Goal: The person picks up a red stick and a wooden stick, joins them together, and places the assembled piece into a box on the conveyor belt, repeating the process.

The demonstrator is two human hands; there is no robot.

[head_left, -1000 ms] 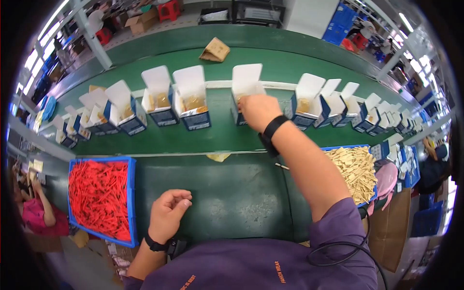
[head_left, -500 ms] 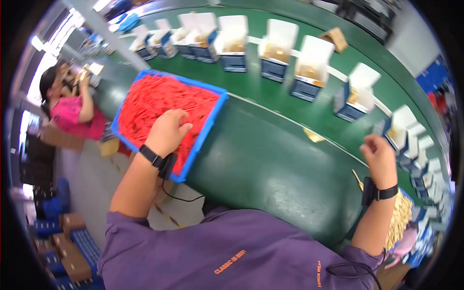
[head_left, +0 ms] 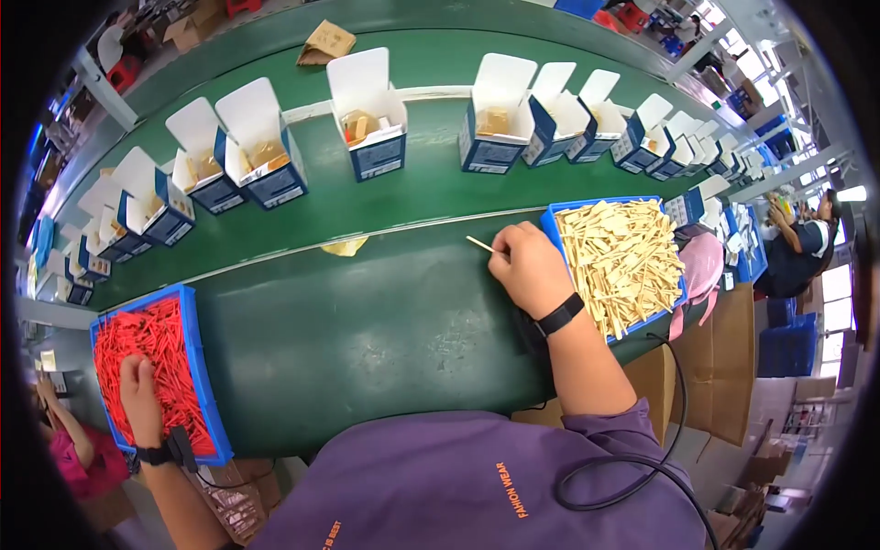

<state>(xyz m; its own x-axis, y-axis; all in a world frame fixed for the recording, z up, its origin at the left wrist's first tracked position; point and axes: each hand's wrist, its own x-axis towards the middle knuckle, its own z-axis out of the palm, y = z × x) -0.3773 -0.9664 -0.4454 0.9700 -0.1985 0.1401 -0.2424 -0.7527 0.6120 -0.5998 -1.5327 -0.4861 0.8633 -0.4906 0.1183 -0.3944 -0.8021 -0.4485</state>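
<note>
My left hand [head_left: 142,403] is over the thin red plastic sticks [head_left: 174,344] heaped in a blue tray [head_left: 206,385] at the left. Its fingers are curled together; whether they hold a stick is hidden. My right hand [head_left: 530,270] pinches a small pale wooden stick [head_left: 478,244] between thumb and fingers, its tip pointing out to the left. Just right of that hand is a second blue tray [head_left: 548,220], filled with flat pale wooden pieces [head_left: 619,261].
Open blue-and-white boxes [head_left: 376,142] with contents line the green conveyor [head_left: 431,192] in a long curved row. A brown carton piece [head_left: 325,43] lies behind them, a yellowish scrap [head_left: 345,247] at the belt's near edge. Pink cloth [head_left: 701,270] hangs by the right tray. Co-workers sit at both sides.
The view has swung to the right, bringing the whole tray of wooden pieces into sight. My right hand now visibly holds a wooden stick. My left hand remains over the red sticks.
</note>
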